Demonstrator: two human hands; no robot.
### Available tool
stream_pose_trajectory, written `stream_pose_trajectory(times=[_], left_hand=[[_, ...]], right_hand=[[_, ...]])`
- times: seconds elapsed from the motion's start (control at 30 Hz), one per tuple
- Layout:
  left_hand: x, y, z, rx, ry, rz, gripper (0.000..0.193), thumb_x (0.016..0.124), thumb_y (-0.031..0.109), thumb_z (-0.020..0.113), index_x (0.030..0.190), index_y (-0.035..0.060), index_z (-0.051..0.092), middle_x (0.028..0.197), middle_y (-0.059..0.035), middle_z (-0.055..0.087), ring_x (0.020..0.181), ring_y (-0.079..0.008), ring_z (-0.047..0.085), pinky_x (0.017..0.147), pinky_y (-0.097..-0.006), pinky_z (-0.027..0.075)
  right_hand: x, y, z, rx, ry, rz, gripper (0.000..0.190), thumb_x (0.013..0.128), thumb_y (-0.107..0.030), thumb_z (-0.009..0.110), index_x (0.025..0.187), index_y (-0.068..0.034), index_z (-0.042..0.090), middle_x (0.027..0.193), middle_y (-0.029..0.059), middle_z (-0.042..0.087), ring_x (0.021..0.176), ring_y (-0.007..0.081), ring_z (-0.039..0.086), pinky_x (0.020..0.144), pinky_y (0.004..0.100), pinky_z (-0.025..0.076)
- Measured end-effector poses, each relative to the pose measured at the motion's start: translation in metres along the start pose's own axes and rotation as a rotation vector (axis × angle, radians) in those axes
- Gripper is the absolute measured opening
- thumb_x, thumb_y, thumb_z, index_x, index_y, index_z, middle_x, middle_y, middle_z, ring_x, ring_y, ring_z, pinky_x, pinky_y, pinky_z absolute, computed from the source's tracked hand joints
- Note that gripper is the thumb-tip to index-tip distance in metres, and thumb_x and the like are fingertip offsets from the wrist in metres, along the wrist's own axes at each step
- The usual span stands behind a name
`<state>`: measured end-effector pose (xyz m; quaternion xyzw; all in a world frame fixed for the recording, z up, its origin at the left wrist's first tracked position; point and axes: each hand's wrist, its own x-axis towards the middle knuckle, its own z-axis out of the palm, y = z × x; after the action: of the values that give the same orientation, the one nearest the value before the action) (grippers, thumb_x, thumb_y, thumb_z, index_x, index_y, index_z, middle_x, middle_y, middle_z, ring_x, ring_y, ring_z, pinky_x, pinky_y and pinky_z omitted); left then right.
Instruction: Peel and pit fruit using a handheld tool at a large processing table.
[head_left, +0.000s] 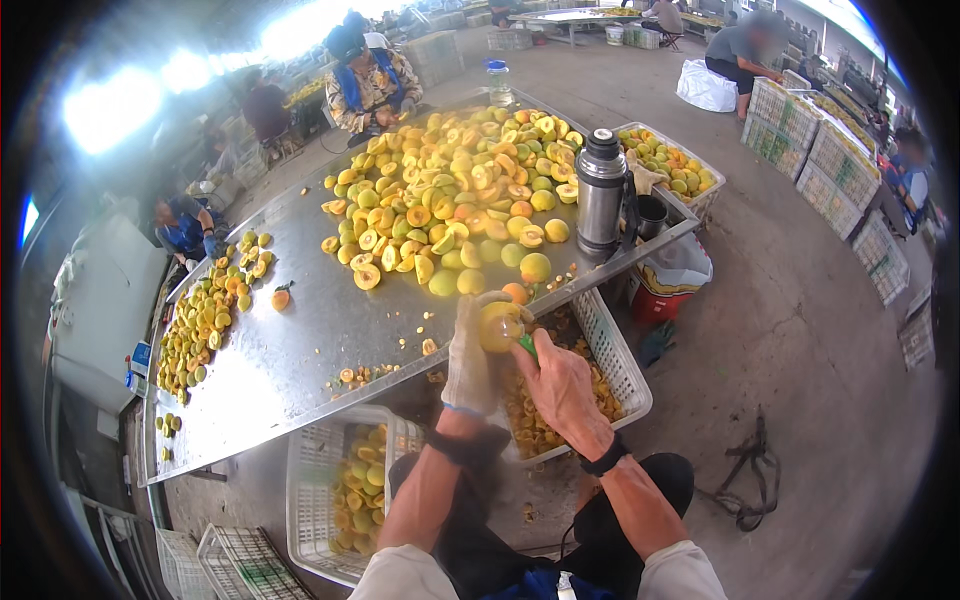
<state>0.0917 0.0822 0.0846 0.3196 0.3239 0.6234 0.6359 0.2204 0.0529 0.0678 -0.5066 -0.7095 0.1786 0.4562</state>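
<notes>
My left hand (469, 356), in a whitish knit glove, holds a yellow stone fruit (500, 326), like a peach or apricot, near the table's edge. In my bare right hand (559, 390) is a small tool with a green handle (528, 345), held against the fruit's right side; its working end is hidden. Just beyond my hands, a large heap of whole and halved stone fruit (442, 202) covers part of the metal table (300, 337). Below them, a white plastic crate (630, 375) holds pits and scraps (525, 420).
A steel thermos (600, 199) and a dark cup (651, 217) stand at the right corner. Fruit-filled crates stand at lower left (300, 487) and far right (709, 196). Co-workers sit across the table (375, 90) and at its left end (184, 229). A strap (750, 480) lies on the floor.
</notes>
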Motion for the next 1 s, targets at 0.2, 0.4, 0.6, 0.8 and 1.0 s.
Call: stream_pose_trajectory(times=[0.2,0.4,0.6,0.8,1.0], left_hand=[[0.001,-0.011,0.009,0.187,0.09,0.174,0.054,0.113,0.05,0.037,0.123,0.0036,0.063,0.102,-0.0113,0.071,0.093,-0.0181,0.065,0.085,-0.0316,0.053],[-0.001,-0.021,0.019,0.317,0.152,0.305,0.052,0.115,0.046,0.036,0.117,0.0021,0.064,0.096,-0.0112,0.071,0.086,-0.0181,0.065,0.078,-0.0299,0.053],[-0.003,-0.024,0.022,0.221,0.186,0.301,0.046,0.115,0.039,0.037,0.115,0.001,0.063,0.091,-0.0099,0.07,0.081,-0.0173,0.065,0.074,-0.0297,0.053],[-0.007,-0.012,0.014,0.338,0.128,0.302,0.051,0.114,0.041,0.038,0.108,-0.0017,0.066,0.088,-0.0103,0.07,0.076,-0.0167,0.065,0.068,-0.0291,0.051],[-0.01,0.003,0.007,0.489,0.066,0.221,0.059,0.113,0.045,0.04,0.094,-0.0027,0.069,0.078,-0.0107,0.069,0.069,-0.0152,0.064,0.061,-0.0281,0.049]], right_hand=[[-0.002,-0.001,0.004,0.096,0.009,0.057,0.026,0.104,-0.019,0.065,0.092,0.002,0.055,0.074,0.0286,0.062,0.072,0.0504,0.064,0.059,0.0543,0.047],[-0.003,-0.001,-0.004,0.324,-0.07,0.135,0.028,0.105,-0.02,0.063,0.094,0.005,0.057,0.075,0.0317,0.061,0.076,0.0546,0.06,0.059,0.0544,0.045],[-0.006,0.008,0.005,0.33,-0.044,-0.012,0.024,0.107,-0.017,0.061,0.1,0.005,0.059,0.082,0.0334,0.062,0.087,0.0545,0.059,0.06,0.0483,0.048],[-0.008,-0.01,0.001,0.469,-0.091,0.039,0.022,0.108,-0.015,0.058,0.107,0.006,0.062,0.084,0.0319,0.062,0.076,0.052,0.044,0.065,0.0426,0.05],[-0.012,0.007,0.002,0.575,-0.395,0.21,0.041,0.111,-0.034,0.054,0.094,0.003,0.061,0.064,0.0089,0.057,0.054,0.0214,0.049,0.054,0.0326,0.044]])
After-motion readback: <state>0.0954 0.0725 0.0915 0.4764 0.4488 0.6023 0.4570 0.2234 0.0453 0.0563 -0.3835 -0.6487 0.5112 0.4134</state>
